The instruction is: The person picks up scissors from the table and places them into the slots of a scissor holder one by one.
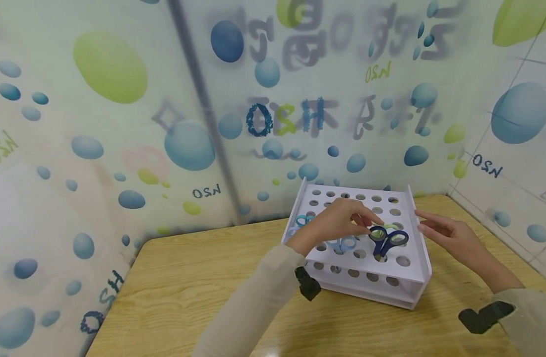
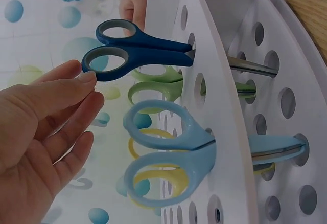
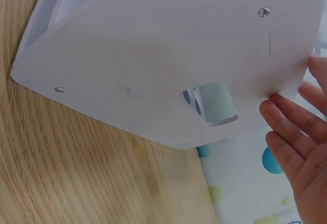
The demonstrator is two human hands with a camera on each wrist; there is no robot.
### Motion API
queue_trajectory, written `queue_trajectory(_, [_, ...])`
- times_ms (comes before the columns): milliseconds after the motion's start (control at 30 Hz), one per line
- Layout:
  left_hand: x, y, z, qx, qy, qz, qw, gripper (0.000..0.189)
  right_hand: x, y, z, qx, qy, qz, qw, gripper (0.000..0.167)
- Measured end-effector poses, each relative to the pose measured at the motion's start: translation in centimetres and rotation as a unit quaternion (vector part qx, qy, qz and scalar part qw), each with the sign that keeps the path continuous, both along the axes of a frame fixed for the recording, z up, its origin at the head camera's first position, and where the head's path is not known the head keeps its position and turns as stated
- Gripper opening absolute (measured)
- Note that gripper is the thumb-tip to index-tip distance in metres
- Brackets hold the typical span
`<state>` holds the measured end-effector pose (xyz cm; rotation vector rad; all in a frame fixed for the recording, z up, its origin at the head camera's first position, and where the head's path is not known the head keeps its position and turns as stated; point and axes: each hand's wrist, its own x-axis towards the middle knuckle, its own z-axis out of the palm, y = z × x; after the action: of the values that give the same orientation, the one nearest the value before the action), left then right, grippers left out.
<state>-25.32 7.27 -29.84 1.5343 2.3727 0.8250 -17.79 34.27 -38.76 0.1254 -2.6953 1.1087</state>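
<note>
Thumb and forefinger of my left hand (image 1: 341, 219) pinch the edge of one handle loop of navy blue scissors (image 1: 384, 240). Those scissors stand in a hole of a white slanted rack (image 2: 225, 86), blades down through its top panel. My right hand (image 3: 301, 142) has its fingers extended, with fingertips against the rack's right side panel. In the left wrist view, light blue scissors (image 2: 168, 150), green scissors (image 2: 156, 88) and yellow scissors (image 2: 176, 180) also sit in holes, behind or below the navy pair.
Teal scissors (image 1: 303, 219) stand at the rack's left side. The rack rests on a wooden table (image 1: 188, 287) near the back wall. A patterned sheet (image 1: 121, 124) with blue and green dots hangs behind and at both sides.
</note>
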Motion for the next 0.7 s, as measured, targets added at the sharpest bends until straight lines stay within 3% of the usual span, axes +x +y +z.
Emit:
queue_trajectory(233, [-0.7,-1.1,0.0,0.021,-0.001,0.014,0.9997,0.026,-0.3,0.1,0.4,0.010,-0.001,0.018,0.9998,0.051])
queue_trajectory(433, [-1.4,-3.3,0.3,0.054,-0.011,0.030,0.9980,0.024,-0.6,0.7,1.6,0.046,-0.004,0.037,0.9982,0.050])
queue_trajectory(533, [-1.9,-4.9,0.5,0.058,0.003,0.052,0.9970,0.023,-0.8,1.1,2.5,0.067,-0.007,0.037,0.9970,0.050])
queue_trajectory(700, [-2.9,-8.3,0.8,0.059,0.015,0.116,0.9914,0.025,-1.3,1.2,4.5,0.098,-0.020,0.057,0.9933,0.048])
